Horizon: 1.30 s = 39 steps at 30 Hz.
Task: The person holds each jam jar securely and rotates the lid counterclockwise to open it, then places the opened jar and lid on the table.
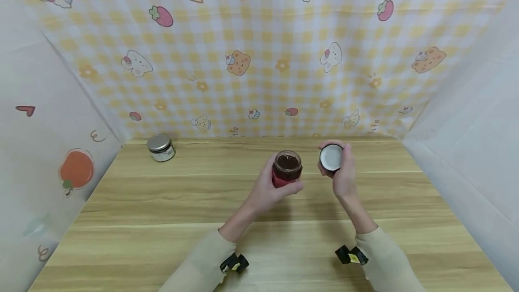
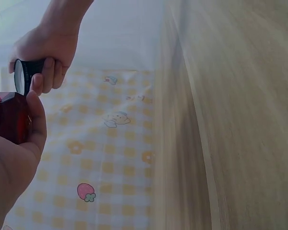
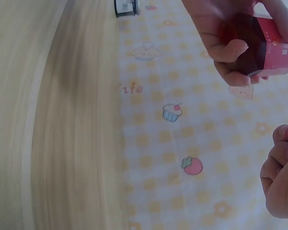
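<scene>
Held above the table, an uncapped glass jar [image 1: 287,168] with dark red-brown contents and a red label is gripped by my left hand [image 1: 270,189]. Its open mouth faces up toward the head camera. To the right, my right hand [image 1: 343,172] grips a round lid [image 1: 331,157], dark outside with a pale inner face turned to the head camera. Jar and lid are apart. In the left wrist view the lid [image 2: 23,79] shows its dark rim side-on near the jar [image 2: 13,117]. The right wrist view shows the jar's red label [image 3: 278,48], while the lid is mostly cut off.
A small jar with a silver lid [image 1: 161,148] stands at the table's back left. Behind the wooden table [image 1: 162,202] hangs a yellow checked cloth [image 1: 263,35], with pale cloth walls on both sides. Small black cameras [image 1: 234,263] sit on both wrists.
</scene>
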{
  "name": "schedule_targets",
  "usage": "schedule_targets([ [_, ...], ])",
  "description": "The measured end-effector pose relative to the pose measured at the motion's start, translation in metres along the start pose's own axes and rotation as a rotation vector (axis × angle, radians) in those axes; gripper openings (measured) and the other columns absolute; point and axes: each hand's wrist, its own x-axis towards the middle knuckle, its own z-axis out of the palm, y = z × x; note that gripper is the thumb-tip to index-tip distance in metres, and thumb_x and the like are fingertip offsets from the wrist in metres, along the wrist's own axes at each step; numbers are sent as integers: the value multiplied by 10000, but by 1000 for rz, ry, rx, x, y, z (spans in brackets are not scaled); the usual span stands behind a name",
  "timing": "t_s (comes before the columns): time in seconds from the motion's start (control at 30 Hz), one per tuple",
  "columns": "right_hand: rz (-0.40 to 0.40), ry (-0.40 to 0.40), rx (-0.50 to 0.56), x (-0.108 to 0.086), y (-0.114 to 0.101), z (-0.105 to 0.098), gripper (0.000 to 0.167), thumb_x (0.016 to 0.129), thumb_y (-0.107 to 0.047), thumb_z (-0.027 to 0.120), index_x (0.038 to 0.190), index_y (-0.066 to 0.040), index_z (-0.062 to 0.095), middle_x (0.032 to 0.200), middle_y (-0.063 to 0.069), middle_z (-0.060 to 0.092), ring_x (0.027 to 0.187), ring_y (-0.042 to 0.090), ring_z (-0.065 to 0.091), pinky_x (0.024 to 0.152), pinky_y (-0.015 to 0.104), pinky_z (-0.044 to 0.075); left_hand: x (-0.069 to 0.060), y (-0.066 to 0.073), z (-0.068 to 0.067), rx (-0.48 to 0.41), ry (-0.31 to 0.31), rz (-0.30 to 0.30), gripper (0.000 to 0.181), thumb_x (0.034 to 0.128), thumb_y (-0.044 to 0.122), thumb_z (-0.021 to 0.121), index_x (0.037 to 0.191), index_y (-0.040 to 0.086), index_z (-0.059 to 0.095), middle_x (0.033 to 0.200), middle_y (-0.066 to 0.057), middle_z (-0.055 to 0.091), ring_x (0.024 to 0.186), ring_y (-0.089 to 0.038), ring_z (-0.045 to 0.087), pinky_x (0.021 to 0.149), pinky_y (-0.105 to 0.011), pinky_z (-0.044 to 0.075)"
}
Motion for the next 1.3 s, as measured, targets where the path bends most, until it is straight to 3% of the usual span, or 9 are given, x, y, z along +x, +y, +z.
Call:
schedule_targets([
  [0.13, 46, 68, -40, 4, 5, -11, 608, 1108, -428, 190, 1008, 9, 601, 613, -4, 494, 475, 83, 425, 405, 191, 323, 5, -4, 3, -2, -2, -28, 624, 873, 66, 772, 1396, 88, 433, 1285, -98, 581, 1157, -192, 561, 986, -356, 481],
  [0.3, 89, 104, -103, 9, 12, -24, 632, 1107, -422, 183, 1041, 68, 577, 601, -1, 495, 479, 86, 432, 408, 189, 324, 10, -11, 6, 2, 18, -38, 643, 865, 23, 761, 1401, 89, 411, 1328, -100, 552, 1192, -191, 537, 1002, -366, 463],
  [0.4, 118, 127, -126, 11, 16, -32, 623, 1104, -430, 187, 1039, 42, 589, 596, -10, 500, 479, 82, 436, 412, 184, 329, 13, -15, 7, -10, 1, -49, 653, 880, 23, 748, 1413, 102, 380, 1353, -98, 530, 1207, -191, 530, 1005, -362, 466],
  [0.57, 155, 135, -114, 16, 22, -46, 597, 1104, -436, 205, 1008, -21, 624, 585, -16, 495, 475, 76, 429, 417, 182, 332, 17, -22, 8, -34, -24, -68, 651, 901, 27, 734, 1419, 108, 347, 1363, -102, 514, 1205, -190, 529, 1016, -350, 458],
  [0.77, 232, 137, -112, 17, 33, -61, 582, 1102, -468, 217, 1011, -82, 642, 681, -35, 553, 531, 70, 480, 454, 178, 384, 19, -32, 9, -34, 12, -108, 651, 898, 33, 739, 1416, 102, 352, 1367, -80, 508, 1221, -175, 512, 1038, -344, 429],
  [1.03, 273, 84, -53, 20, 47, -83, 544, 1107, -451, 214, 1035, -133, 649, 665, -30, 537, 541, 61, 436, 446, 178, 351, 30, -43, 13, -5, 103, -149, 617, 879, 81, 777, 1386, 103, 424, 1387, -54, 417, 1264, -176, 422, 1059, -369, 394],
  [1.3, 248, -45, 26, 22, 60, -103, 527, 1108, -438, 166, 1101, -215, 643, 684, -31, 494, 530, 52, 395, 481, 292, 164, 40, -47, 18, 149, 164, -192, 645, 817, 177, 859, 1360, 111, 518, 1298, -18, 550, 1167, -158, 519, 990, -363, 460],
])
